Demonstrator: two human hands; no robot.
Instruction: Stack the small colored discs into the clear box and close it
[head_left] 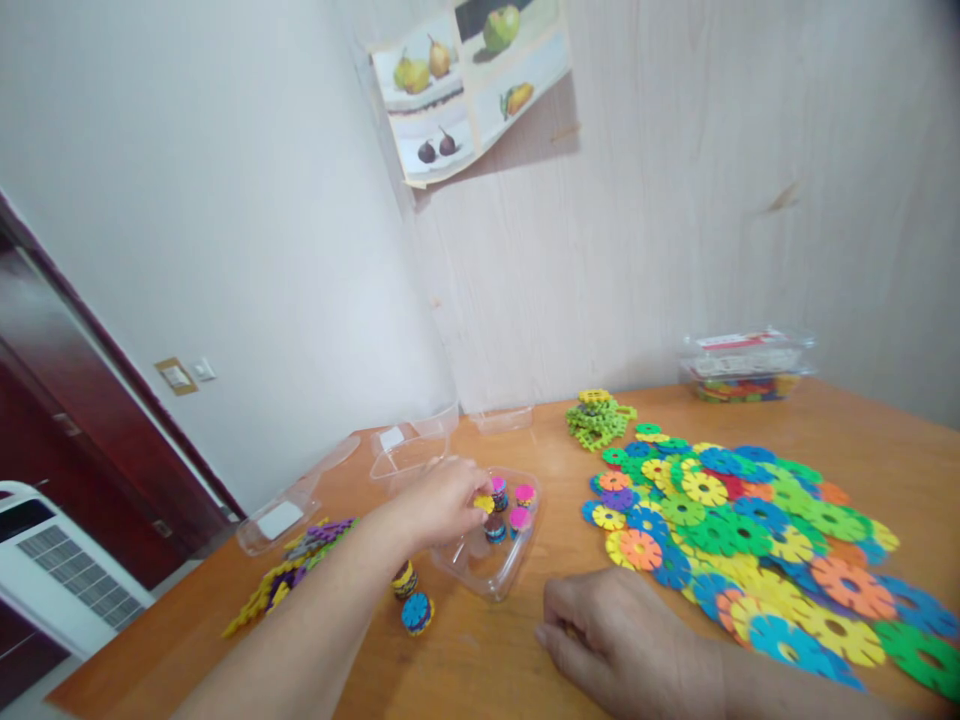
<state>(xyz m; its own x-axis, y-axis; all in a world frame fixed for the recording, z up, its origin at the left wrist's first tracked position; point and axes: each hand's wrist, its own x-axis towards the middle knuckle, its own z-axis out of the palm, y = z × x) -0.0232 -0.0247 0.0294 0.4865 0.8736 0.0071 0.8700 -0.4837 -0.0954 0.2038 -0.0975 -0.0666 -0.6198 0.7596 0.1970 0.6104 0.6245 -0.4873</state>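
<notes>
My left hand (442, 500) reaches into a clear plastic tray (491, 575) on the wooden table (495, 660). Its fingertips pinch a small yellow disc (484, 503) beside short stacks of small pink and blue discs (512, 508). My right hand (611, 635) rests on the table near the front edge with its fingers curled under; what lies beneath them is hidden. A wide spread of large flat flower-shaped discs (750, 540) in several colours lies just right of that hand. Two small disc stacks (412, 598) stand on the table under my left forearm.
A green disc pile (596, 418) sits near the wall. A lidded clear box of pieces (746, 365) stands at the back right. Clear lids and containers (409, 450) lie at the back left, beside yellow and purple joined pieces (289, 570). A white appliance (60, 570) stands left of the table.
</notes>
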